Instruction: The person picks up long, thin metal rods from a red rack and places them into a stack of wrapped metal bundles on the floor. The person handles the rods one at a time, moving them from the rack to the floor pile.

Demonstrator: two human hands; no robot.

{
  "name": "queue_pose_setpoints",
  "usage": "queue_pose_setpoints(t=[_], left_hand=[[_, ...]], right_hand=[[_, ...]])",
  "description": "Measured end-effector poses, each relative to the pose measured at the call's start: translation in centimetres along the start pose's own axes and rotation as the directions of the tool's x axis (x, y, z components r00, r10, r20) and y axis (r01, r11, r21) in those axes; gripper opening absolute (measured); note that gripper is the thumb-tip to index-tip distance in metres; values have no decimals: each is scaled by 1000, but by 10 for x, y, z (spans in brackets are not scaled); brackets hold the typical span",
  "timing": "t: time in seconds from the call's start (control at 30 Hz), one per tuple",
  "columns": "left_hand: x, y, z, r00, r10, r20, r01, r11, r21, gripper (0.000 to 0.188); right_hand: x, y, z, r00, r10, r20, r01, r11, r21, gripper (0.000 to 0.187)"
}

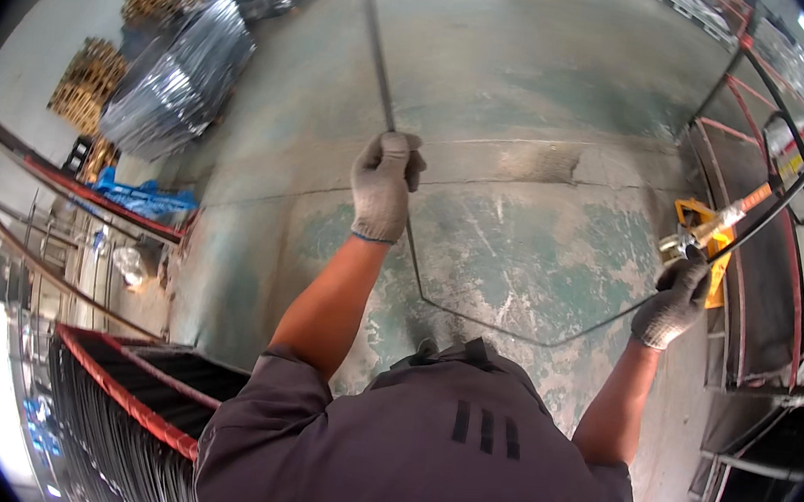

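Observation:
A long, thin, dark bent metal rod (pixel 488 325) hangs in front of my body, with angled corners along its lower run. My left hand (pixel 385 185), in a pale knitted work glove, is closed around its left side, and a straight length sticks up and away beyond the fist. My right hand (pixel 676 300), in a matching glove, is closed on the rod's right side. Past it a dark bar (pixel 768 213) runs up to the right; I cannot tell where the rod ends against the rack there.
At lower left, a red-edged rack (pixel 128 388) holds many dark rods. Plastic-wrapped stacks (pixel 179 77) stand at far left beside wooden bundles (pixel 89 82) and a blue object (pixel 145 197). On the right are a red-edged cart (pixel 765 283) and a yellow piece (pixel 717 267). The floor (pixel 513 234) is worn green.

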State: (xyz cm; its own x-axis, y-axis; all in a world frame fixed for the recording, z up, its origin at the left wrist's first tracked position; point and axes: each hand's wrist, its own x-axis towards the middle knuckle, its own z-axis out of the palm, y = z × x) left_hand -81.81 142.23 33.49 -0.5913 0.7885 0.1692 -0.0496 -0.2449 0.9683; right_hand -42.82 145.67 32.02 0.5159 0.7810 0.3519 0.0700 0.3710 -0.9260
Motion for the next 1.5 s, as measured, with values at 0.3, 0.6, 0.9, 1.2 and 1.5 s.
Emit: queue_pose_setpoints(t=[0.3,0.6,0.9,1.2,1.5], left_hand=[[28,-24,-24,934,-357,19,357,933,-47,42],[72,-82,-64,867,-495,-55,483,862,-154,38],[44,-47,-37,936,-345,72,352,926,-135,43],[-12,8,-56,971,-217,101,210,975,79,29],[-176,12,-152,901,-88,-424,331,771,544,20]], right_hand=[[-2,28,3,988,103,-112,-94,992,83,37],[-39,-16,-1,988,11,-156,-6,1000,31,39],[18,9,21,978,-2,207,20,996,-87,33],[155,-18,35,981,-89,171,86,996,25,29],[359,83,145,690,239,684,-610,700,370,16]])
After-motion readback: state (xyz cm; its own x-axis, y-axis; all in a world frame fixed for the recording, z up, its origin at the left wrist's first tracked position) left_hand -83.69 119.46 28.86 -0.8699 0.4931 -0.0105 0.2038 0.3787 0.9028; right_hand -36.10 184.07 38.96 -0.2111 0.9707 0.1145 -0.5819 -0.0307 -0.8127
